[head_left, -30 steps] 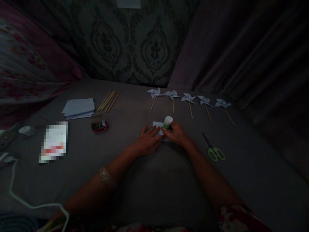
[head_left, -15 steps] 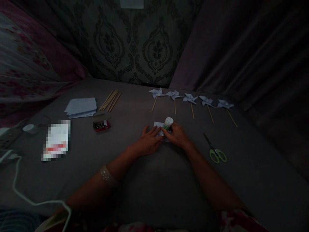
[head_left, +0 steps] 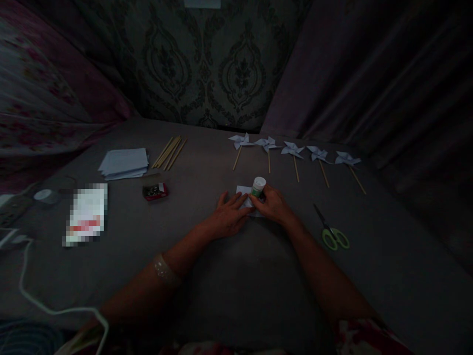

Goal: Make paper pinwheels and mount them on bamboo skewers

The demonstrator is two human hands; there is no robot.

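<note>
My right hand point(head_left: 274, 204) is closed round a white and green glue stick point(head_left: 258, 187), tilted with its lower end down at a piece of white paper point(head_left: 244, 190). Flat on that paper lies my left hand point(head_left: 231, 214), fingers stretched out and pressing it to the table. Both hands cover much of the paper, so its full shape is hidden. The tip of the glue stick does not show. To the right of my right hand rests a pair of scissors point(head_left: 331, 234) with green handles.
Several paper pinwheels point(head_left: 293, 150) on sticks lie in a row at the back right. Back left are a paper stack point(head_left: 125, 162), wooden sticks point(head_left: 170, 153) and a small red box point(head_left: 155, 191) of metal pieces. A white cable point(head_left: 55, 311) runs along the left front.
The glue stick and my right hand have shifted very slightly over the paper. My left hand stays in place. The whole view has moved a little.
</note>
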